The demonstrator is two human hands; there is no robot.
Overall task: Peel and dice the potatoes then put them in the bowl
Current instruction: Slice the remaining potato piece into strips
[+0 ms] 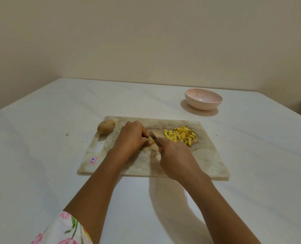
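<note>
Potato piece (151, 139) sat mid-board, small, pinned under curled left hand (131, 136). Right hand (174, 159) closed round knife (155, 139), blade touching piece beside fingertips (149, 142). I judged slip onto fingers likeliest. Diced pile (180, 135) right; whole unpeeled potato (106, 126) far left; bowl (203, 98) far right, holding nothing.

One whole potato (106, 126), one bowl (203, 98), one cutting board (209, 155), one knife (155, 138).
</note>
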